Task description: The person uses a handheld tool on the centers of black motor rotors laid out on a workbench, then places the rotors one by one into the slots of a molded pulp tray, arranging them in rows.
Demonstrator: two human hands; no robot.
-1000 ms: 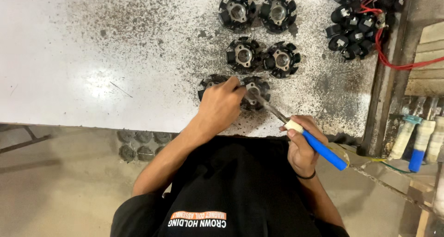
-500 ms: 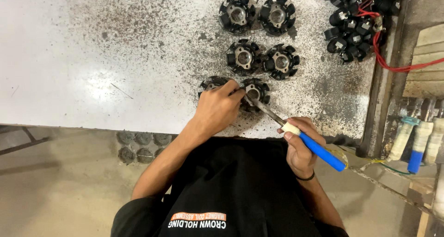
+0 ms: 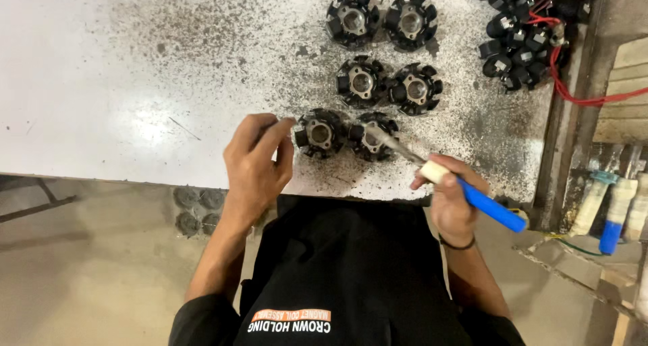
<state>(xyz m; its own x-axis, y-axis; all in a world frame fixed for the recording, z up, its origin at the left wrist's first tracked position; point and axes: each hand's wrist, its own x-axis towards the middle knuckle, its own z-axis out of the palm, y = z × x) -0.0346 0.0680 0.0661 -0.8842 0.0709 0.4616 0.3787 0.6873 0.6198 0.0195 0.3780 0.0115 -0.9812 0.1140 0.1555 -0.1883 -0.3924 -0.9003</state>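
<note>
Several black round stator cores with metal hubs lie in pairs on a white speckled table (image 3: 101,83). My right hand (image 3: 453,197) grips a blue-handled tool (image 3: 489,207); its metal tip rests on the near right core (image 3: 371,135). My left hand (image 3: 256,160) hovers just left of the near left core (image 3: 318,132), fingers loosely apart, fingertips close to its rim, holding nothing.
A heap of black parts with a red wire (image 3: 574,83) lies at the far right of the table. A wooden frame (image 3: 621,83) stands beside it. Blue-and-white handled tools (image 3: 611,211) hang at the right. More dark cores (image 3: 199,207) sit on the floor under the table edge.
My left hand has lifted off the near left core and drawn back to the left, uncovering it. My right hand keeps the tool tip on the near right core.
</note>
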